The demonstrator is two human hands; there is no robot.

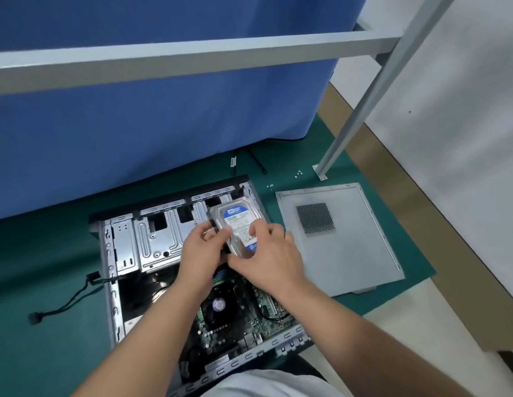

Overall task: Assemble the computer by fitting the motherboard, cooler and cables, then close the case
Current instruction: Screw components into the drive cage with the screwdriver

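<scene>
An open computer case (114,282) lies flat on a green mat. Its motherboard (235,319) is inside, with a cooler fan (219,305) near the middle. Above the case's drive bay I hold a hard drive (238,222) with a blue and white label, tilted. My left hand (200,253) grips its left edge, where a black part sits. My right hand (266,253) grips its lower right side, thumb on the label. The silver drive cage (160,236) fills the far half of the case.
The grey side panel (338,239) lies on the mat to the right of the case. A black cable (66,302) trails out of the case to the left. Small screws (298,173) sit near a metal frame leg (321,170). A blue curtain hangs behind.
</scene>
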